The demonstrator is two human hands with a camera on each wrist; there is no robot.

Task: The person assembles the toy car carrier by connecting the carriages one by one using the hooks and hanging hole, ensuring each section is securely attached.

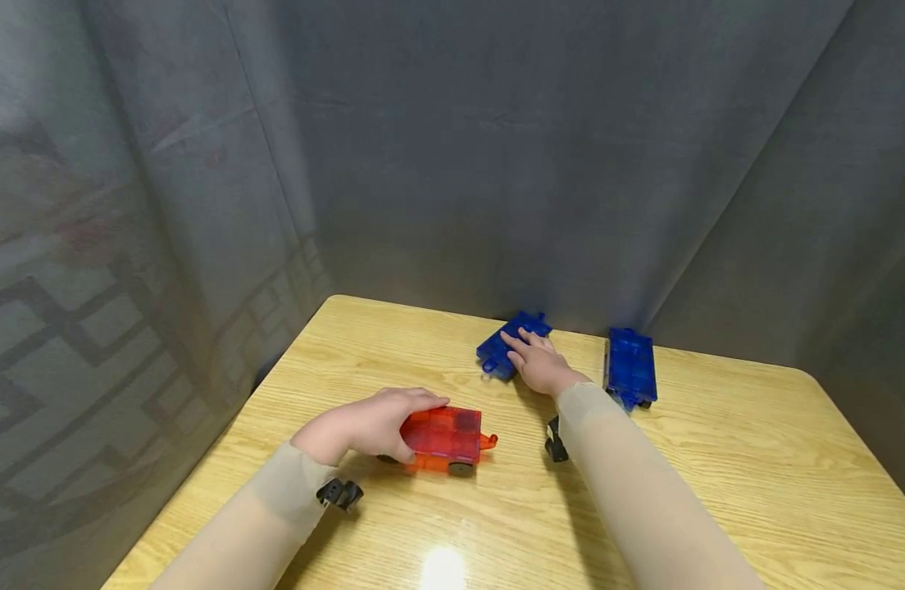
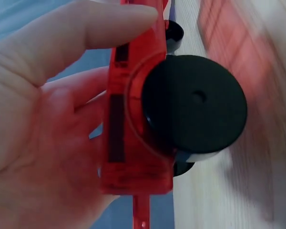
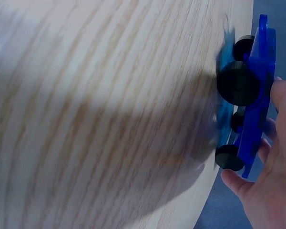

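The left hand (image 1: 375, 422) curls over the near-left end of a red car (image 1: 445, 440), thumb along its near side and fingers over the top, so it grips that wheeled tile against the table (image 1: 718, 492); the left wrist view shows the fingers (image 2: 86, 33) wrapped round the red edge beside a black wheel (image 2: 195, 102). The red car's long axis runs roughly left to right, its hitch tab pointing right, toward the right forearm. Farther back, the right hand (image 1: 539, 360) lies on a blue car (image 1: 511, 344), fingers stretched over its top; the right wrist view shows the fingertips (image 3: 283, 95) at the edge of the blue plate, but whether they curl round it cannot be told for sure. This blue car lies diagonally, near end left, far end right, close to the table's back edge. The two hands are well apart, the left nearer the person, the right up and to the right of it. A second blue car (image 1: 629, 367) stands just right of the right wrist, untouched, its long axis running near to far. The table is pale wood grain with a glare spot near the front, and grey curtain (image 1: 497, 147) hangs behind and on both sides.
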